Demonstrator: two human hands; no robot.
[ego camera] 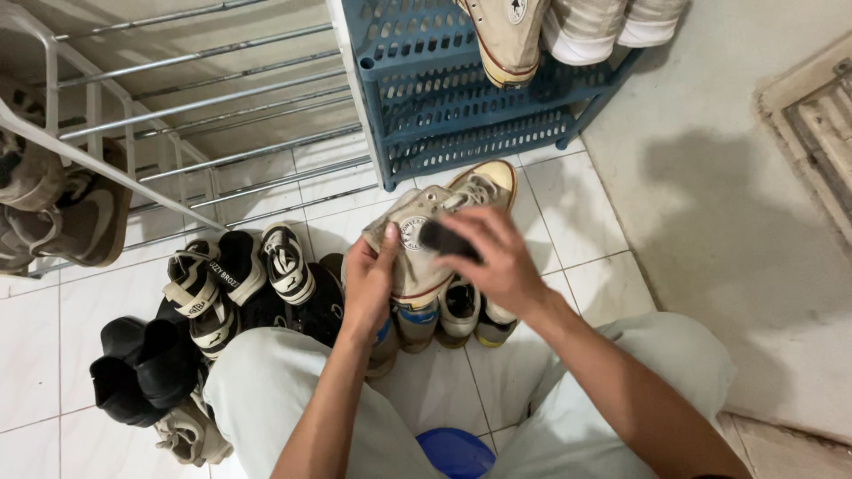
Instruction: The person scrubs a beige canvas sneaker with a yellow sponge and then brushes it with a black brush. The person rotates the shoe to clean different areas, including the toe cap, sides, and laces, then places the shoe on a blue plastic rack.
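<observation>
While hands grip a cream sneaker point(417, 239), shoes point(266, 266) crowd around.

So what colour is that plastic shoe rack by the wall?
The plastic shoe rack is blue, with slotted shelves; the head view shows it.

Brush point(446, 239): mostly hidden under the right hand point(499, 266), blurred, kind hard to tell; sneaker point(424, 232): heel end covered by the left hand point(368, 282), lower side behind both hands; shoe row point(457, 318): only toes show below the sneaker; blue tub point(456, 452): cut by the bottom edge and by the legs; top shoes point(568, 27) on the blue rack point(444, 98): cut off by the upper edge; brown shoes point(62, 213): cut by the left edge, partly behind the metal rack point(177, 106); floor grate point(825, 124): cut by the right edge.
</observation>
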